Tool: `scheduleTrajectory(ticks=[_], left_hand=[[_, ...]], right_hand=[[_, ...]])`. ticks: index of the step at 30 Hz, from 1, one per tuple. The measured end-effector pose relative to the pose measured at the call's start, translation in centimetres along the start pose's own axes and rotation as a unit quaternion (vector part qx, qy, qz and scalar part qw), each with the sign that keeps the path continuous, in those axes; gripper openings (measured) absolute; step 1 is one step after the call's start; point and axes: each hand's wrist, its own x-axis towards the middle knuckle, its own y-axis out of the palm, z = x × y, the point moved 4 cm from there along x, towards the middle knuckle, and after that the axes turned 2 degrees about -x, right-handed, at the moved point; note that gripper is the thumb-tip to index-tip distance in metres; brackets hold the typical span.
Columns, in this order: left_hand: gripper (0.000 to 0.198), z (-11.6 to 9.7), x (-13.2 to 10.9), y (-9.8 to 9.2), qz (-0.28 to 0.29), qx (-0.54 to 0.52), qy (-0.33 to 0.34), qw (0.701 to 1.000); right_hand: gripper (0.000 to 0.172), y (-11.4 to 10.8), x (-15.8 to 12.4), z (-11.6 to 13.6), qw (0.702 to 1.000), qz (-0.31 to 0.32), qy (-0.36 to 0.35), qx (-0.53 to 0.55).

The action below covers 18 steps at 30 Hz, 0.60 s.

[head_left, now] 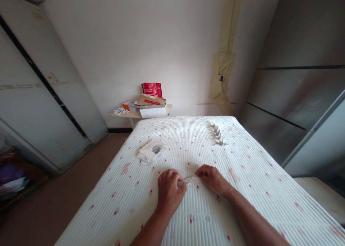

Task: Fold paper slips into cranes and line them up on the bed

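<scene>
Both my hands rest on a white mattress point(242, 159) dotted with red marks. My left hand point(169, 188) and my right hand point(212, 177) pinch the two ends of a small printed paper piece point(190, 180) lying between them on the mattress; the fingers of both are curled closed on it. A stack of printed paper sheets point(151, 151) lies ahead to the left. A row of small folded paper shapes point(217, 134) stands farther away on the right side of the mattress.
A small wooden table point(136, 114) at the wall holds a red bag point(151, 89), boxes and small items. Grey wardrobe doors point(40, 106) stand at left, grey panels point(296, 95) at right. Brown floor point(67, 192) lies left of the mattress.
</scene>
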Motion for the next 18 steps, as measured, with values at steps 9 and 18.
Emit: scheduleTrajectory(ticks=[9,18], left_hand=[[0.012,-0.6,-0.1,0.1,0.004,0.005,0.022,1.0],[0.016,-0.2,0.0,0.5,0.018,-0.004,0.035,0.999]], right_hand=[[0.037,0.2,-0.4,1.0,0.996,0.044,-0.03,-0.076],[0.022,0.7,-0.6,1.4,0.992,0.025,-0.087,-0.09]])
